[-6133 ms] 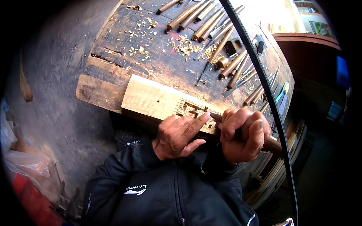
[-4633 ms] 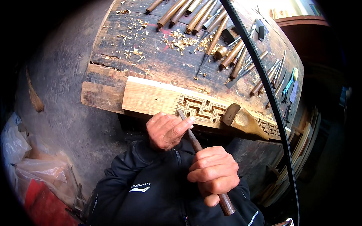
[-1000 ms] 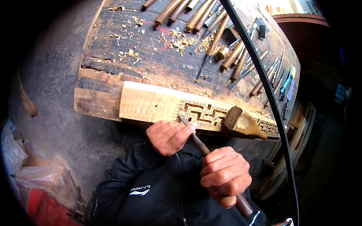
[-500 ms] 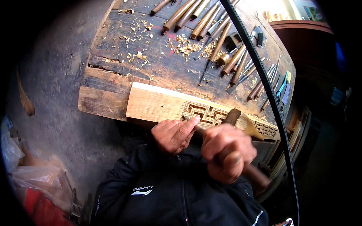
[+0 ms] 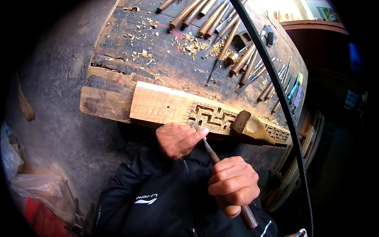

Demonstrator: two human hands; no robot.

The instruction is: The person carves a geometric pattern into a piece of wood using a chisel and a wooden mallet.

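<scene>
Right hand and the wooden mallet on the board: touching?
Apart. The head view shows a clear gap between the right hand and the wooden mallet.

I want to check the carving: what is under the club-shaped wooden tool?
The pale board runs under the wooden tool, its cut pattern visible on both sides. The surface directly beneath is hidden.

Surface [image 5: 179, 73]: dark worn wood, cracked at left
Carved board [image 5: 152, 103]: along near edge
Shavings [image 5: 190, 46]: pale, scattered
Chisels [image 5: 229, 40]: wood-handled, far and right side
Brush [image 5: 292, 92]: blue-handled, right end

Chisel [image 5: 213, 156] partly behind right hand [image 5: 234, 185]
</scene>
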